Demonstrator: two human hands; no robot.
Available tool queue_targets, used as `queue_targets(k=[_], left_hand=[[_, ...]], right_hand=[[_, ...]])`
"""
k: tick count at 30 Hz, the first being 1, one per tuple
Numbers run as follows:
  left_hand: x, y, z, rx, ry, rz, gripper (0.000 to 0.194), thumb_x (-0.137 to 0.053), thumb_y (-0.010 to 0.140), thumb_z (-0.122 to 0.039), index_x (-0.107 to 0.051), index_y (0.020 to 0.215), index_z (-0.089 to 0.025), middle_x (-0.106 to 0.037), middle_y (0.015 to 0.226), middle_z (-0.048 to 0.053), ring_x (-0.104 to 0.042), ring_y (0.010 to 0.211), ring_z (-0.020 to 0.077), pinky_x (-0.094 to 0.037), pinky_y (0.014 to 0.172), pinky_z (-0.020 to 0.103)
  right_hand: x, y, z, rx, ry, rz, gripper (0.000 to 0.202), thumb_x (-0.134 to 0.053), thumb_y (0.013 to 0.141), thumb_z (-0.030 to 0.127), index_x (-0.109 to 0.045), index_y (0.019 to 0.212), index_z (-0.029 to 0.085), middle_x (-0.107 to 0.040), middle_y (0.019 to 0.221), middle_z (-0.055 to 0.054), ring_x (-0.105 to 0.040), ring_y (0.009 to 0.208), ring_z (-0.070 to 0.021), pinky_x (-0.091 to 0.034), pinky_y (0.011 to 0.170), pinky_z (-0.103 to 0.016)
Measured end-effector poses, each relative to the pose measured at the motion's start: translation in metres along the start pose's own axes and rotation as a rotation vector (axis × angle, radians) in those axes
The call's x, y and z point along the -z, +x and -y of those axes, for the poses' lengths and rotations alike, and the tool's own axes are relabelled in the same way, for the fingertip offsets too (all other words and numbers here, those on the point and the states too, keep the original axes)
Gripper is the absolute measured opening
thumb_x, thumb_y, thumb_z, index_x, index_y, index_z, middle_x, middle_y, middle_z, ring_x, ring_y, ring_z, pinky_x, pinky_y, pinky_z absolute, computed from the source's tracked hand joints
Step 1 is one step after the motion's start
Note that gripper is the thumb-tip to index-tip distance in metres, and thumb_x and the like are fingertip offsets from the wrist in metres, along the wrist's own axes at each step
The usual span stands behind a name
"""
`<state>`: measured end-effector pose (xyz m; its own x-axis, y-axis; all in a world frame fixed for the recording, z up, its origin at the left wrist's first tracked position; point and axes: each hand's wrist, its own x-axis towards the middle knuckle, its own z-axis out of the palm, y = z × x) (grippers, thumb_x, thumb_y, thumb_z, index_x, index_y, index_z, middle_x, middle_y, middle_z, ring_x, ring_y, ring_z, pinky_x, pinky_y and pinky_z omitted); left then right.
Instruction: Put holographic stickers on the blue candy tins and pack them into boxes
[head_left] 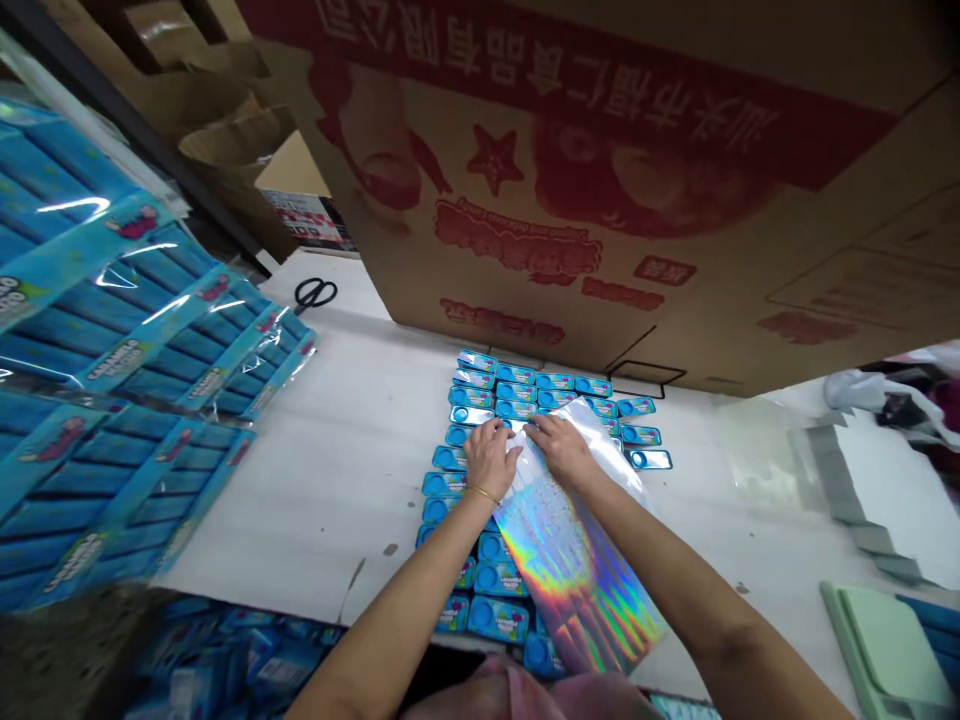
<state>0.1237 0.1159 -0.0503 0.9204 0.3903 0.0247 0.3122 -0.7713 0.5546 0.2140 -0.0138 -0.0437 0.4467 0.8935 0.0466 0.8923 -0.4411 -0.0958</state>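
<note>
A shiny rainbow holographic plastic sheet (577, 570), with a clear glossy side, lies slanting over rows of small blue tins (499, 578). At its far edge my left hand (491, 462) has its fingers bent and closed on the left corner. Beside it my right hand (564, 452) has its fingertips curled onto the same edge, the forearm crossing over the sheet. A small gap separates the two hands. Whether the sheet is a bag, I cannot tell. Several tins (472, 395) show beyond my hands; others are hidden under the sheet and my arms.
A big printed cardboard box (600, 220) stands along the table's back. Wrapped blue packs (150, 330) are stacked at left, near black-handled scissors (315, 293). White folded card (892, 490) and a pale green box (889, 650) lie at right. Loose blue packs (232, 665) fill the space below the table edge.
</note>
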Motion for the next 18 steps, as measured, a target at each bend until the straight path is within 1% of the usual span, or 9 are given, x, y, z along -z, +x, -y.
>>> queue_targets(k=[3, 5, 7, 8, 10, 14, 16, 18], left_hand=[[-0.001, -0.001, 0.002, -0.001, -0.013, -0.03, 0.021, -0.056, 0.073, -0.033, -0.057, 0.091, -0.022, -0.051, 0.11, 0.005, -0.04, 0.105, 0.0227, -0.031, 0.085, 0.036], [-0.002, -0.001, 0.0, 0.009, -0.016, -0.038, 0.023, -0.055, 0.073, -0.033, -0.057, 0.094, -0.023, -0.051, 0.11, 0.006, -0.04, 0.105, 0.0231, -0.031, 0.085, 0.037], [-0.002, 0.0, -0.003, 0.019, -0.008, -0.034, 0.022, -0.054, 0.074, -0.034, -0.059, 0.093, -0.024, -0.051, 0.109, 0.006, -0.041, 0.103, 0.0239, -0.032, 0.083, 0.037], [-0.002, 0.001, -0.004, 0.029, -0.004, -0.033, 0.021, -0.054, 0.074, -0.034, -0.06, 0.091, -0.024, -0.051, 0.107, 0.006, -0.041, 0.102, 0.0243, -0.032, 0.081, 0.037], [-0.003, 0.003, -0.007, 0.064, -0.004, -0.038, 0.016, -0.054, 0.073, -0.033, -0.061, 0.084, -0.023, -0.052, 0.105, 0.006, -0.042, 0.099, 0.0244, -0.032, 0.079, 0.037], [-0.006, 0.008, -0.01, 0.129, -0.021, -0.061, 0.01, -0.054, 0.074, -0.028, -0.062, 0.072, -0.022, -0.053, 0.1, 0.005, -0.043, 0.095, 0.0232, -0.033, 0.076, 0.037], [-0.008, 0.008, -0.009, 0.126, -0.032, -0.08, 0.011, -0.053, 0.074, -0.027, -0.062, 0.07, -0.022, -0.053, 0.1, 0.004, -0.043, 0.095, 0.0229, -0.032, 0.077, 0.037], [-0.009, 0.008, -0.008, 0.12, -0.043, -0.098, 0.012, -0.052, 0.074, -0.028, -0.062, 0.071, -0.023, -0.053, 0.101, 0.004, -0.043, 0.096, 0.0228, -0.032, 0.077, 0.037]], right_hand=[[0.0, -0.013, -0.005, 0.02, 0.069, -0.049, 0.027, -0.042, 0.085, 0.019, -0.055, 0.108, 0.017, -0.054, 0.112, -0.01, -0.046, 0.099, -0.0205, -0.04, 0.079, -0.033], [0.003, -0.018, -0.006, -0.002, 0.138, -0.099, 0.024, -0.041, 0.085, 0.02, -0.058, 0.103, 0.017, -0.056, 0.109, -0.009, -0.047, 0.098, -0.0186, -0.04, 0.081, -0.032], [0.008, -0.016, -0.006, -0.053, 0.185, -0.144, 0.024, -0.04, 0.086, 0.021, -0.058, 0.101, 0.018, -0.056, 0.108, -0.008, -0.048, 0.097, -0.0175, -0.039, 0.083, -0.031], [0.01, -0.012, -0.006, -0.069, 0.193, -0.149, 0.025, -0.041, 0.086, 0.023, -0.058, 0.103, 0.018, -0.055, 0.109, -0.008, -0.048, 0.097, -0.0176, -0.039, 0.083, -0.032], [0.012, -0.004, -0.005, -0.067, 0.178, -0.126, 0.027, -0.043, 0.085, 0.026, -0.055, 0.108, 0.02, -0.054, 0.11, -0.008, -0.047, 0.097, -0.0186, -0.04, 0.081, -0.032], [0.007, 0.006, -0.008, 0.001, 0.094, -0.064, 0.026, -0.04, 0.087, 0.028, -0.058, 0.105, 0.024, -0.057, 0.104, -0.006, -0.048, 0.093, -0.0194, -0.04, 0.075, -0.033], [0.003, 0.003, -0.01, 0.066, 0.056, -0.057, 0.027, -0.039, 0.087, 0.024, -0.057, 0.107, 0.022, -0.058, 0.104, -0.007, -0.048, 0.092, -0.0192, -0.04, 0.074, -0.033], [0.001, -0.004, -0.012, 0.131, 0.037, -0.07, 0.028, -0.038, 0.087, 0.019, -0.055, 0.11, 0.019, -0.057, 0.109, -0.008, -0.048, 0.096, -0.0193, -0.04, 0.077, -0.033]])
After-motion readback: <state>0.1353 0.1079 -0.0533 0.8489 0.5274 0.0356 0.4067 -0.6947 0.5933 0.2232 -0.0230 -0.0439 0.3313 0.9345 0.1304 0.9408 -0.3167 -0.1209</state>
